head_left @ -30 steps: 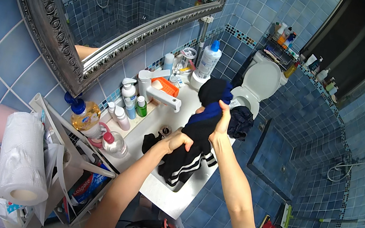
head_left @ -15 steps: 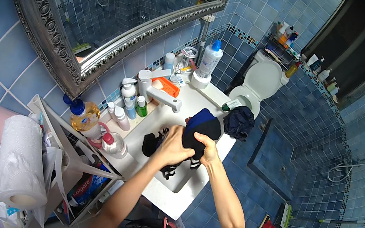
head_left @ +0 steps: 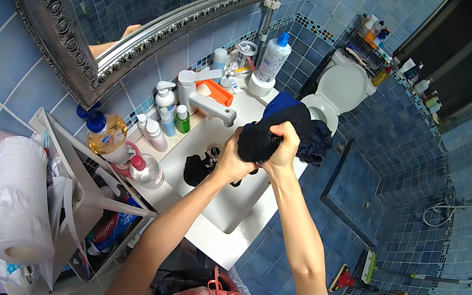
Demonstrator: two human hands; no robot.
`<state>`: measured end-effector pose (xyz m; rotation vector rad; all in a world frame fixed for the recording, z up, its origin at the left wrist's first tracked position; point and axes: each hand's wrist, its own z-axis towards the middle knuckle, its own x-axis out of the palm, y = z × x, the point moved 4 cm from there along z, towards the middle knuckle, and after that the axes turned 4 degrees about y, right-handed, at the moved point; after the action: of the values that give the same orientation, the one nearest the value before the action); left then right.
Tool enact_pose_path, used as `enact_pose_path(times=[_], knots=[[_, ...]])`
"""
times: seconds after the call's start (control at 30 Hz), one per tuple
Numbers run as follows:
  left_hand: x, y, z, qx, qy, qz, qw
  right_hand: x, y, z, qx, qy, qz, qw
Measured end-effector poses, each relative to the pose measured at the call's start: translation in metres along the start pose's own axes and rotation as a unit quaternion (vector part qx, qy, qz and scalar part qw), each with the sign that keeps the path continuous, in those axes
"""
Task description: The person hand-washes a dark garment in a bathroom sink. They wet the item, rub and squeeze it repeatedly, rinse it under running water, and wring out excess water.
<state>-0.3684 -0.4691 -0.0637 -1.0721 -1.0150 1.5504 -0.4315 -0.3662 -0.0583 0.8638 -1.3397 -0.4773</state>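
Above the white sink basin (head_left: 222, 207), both my hands grip a sock-like black and blue knitted cloth (head_left: 285, 117). My left hand (head_left: 236, 159) is wrapped round its lower left side, fingers mostly hidden behind it. From the right, my right hand (head_left: 283, 149) closes on the same cloth with the thumb over its front. The cloth is bunched, its blue part at the upper end. In the basin below lies more black wet-looking cloth (head_left: 198, 169), partly hidden by my left hand. The white tap (head_left: 209, 105) reaches over the basin, apart from my hands.
Several bottles, among them a green one (head_left: 182, 119), line the sink's back ledge beside an orange soap dish (head_left: 215, 92). Dark crumpled cloth (head_left: 316, 143) rests at the counter's right end. Left stands a rack with a paper roll (head_left: 25, 199); beyond the counter is a toilet (head_left: 342, 84).
Both hands have lifted the cloth up and away from the basin, turning and bunching it. A piece of arm now shows in the mirror.
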Motion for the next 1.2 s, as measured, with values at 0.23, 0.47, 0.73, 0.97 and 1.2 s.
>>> enact_pose_path(times=[0.23, 0.47, 0.73, 0.97, 1.2], knots=[[0.0, 0.031, -0.007, -0.103, 0.012, 0.112, 0.988, -0.006, -0.01, 0.004, 0.059, -0.057, -0.054, 0.995], [-0.012, -0.003, -0.013, -0.088, 0.045, 0.066, 0.993, -0.029, -0.002, -0.031, 0.156, 0.211, -0.285, 0.922], [-0.025, -0.028, -0.031, 0.03, 0.078, -0.018, 0.996, 0.009, -0.01, -0.053, 0.103, 0.13, -0.07, 0.984], [-0.01, 0.056, -0.06, -0.012, 0.105, -0.075, 0.992, 0.029, 0.021, -0.066, 0.041, 0.069, 0.054, 0.995], [-0.009, 0.082, -0.033, 0.022, 0.06, -0.051, 0.997, 0.052, 0.03, -0.057, -0.142, -0.001, -0.001, 0.99]])
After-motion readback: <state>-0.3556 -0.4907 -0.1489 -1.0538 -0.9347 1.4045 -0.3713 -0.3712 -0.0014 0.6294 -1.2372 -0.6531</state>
